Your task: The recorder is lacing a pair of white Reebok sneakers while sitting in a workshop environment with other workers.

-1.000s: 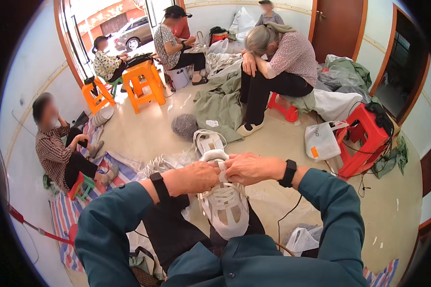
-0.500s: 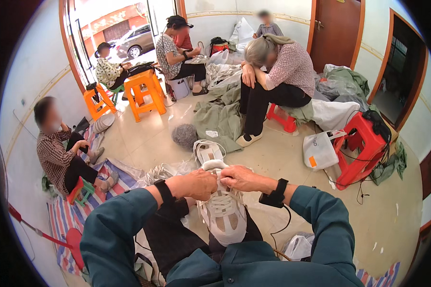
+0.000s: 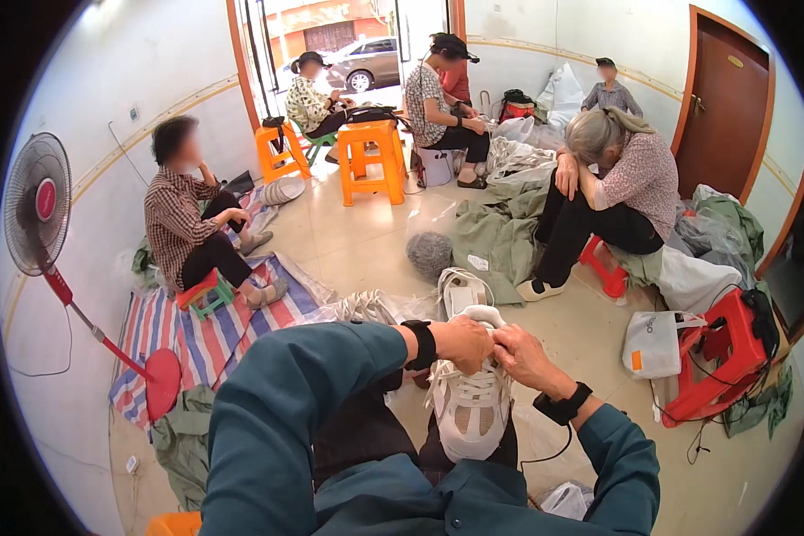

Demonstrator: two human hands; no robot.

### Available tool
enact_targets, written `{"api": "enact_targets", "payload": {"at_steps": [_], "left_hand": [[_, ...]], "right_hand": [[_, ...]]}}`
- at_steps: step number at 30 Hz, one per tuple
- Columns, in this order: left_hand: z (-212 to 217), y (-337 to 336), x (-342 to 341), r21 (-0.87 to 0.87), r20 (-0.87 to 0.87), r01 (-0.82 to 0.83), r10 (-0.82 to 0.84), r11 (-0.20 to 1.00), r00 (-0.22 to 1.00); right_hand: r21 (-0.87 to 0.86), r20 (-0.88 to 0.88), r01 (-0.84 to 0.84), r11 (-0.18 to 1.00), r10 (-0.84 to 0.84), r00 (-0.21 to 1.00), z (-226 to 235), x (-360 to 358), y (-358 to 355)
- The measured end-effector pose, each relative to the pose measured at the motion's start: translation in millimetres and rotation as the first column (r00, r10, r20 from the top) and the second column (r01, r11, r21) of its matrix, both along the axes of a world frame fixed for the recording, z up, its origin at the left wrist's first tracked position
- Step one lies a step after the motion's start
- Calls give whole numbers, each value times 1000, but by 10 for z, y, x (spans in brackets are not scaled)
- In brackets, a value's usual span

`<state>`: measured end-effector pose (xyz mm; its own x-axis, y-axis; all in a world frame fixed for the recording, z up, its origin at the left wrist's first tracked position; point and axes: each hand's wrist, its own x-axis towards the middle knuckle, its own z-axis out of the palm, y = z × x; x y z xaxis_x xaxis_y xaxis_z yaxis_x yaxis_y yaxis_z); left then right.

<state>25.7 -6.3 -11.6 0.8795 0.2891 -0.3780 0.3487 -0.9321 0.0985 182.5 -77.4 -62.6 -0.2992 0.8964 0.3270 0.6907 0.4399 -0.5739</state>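
White sneaker (image 3: 471,415) at lower centre; our left hand (image 3: 460,344) and right hand (image 3: 523,355) both pinch its laces at the upper end

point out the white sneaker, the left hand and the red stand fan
white sneaker (image 3: 471,415), head view, on the laced upper.
left hand (image 3: 461,344), head view, on the back of the hand.
red stand fan (image 3: 37,202), head view, on the round cage's hub.

Single head cam, fisheye, looking down and fwd, close over lap.
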Motion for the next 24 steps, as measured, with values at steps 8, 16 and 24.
{"api": "enact_targets", "payload": {"at_steps": [8, 16, 24], "left_hand": [[-50, -96, -94, 30, -7, -125, 125, 992, 992], [-329, -326, -321, -119, 768, -125, 171, 985, 617], [-718, -1021, -261, 87, 738, 72, -113, 994, 666]], "right_hand": [[-2, -41, 38, 999, -38, 998, -12, -67, -64], [33, -87, 93, 995, -90, 992, -229, 21, 64], [-59, -104, 32, 998, -38, 994, -65, -34, 145]]}}
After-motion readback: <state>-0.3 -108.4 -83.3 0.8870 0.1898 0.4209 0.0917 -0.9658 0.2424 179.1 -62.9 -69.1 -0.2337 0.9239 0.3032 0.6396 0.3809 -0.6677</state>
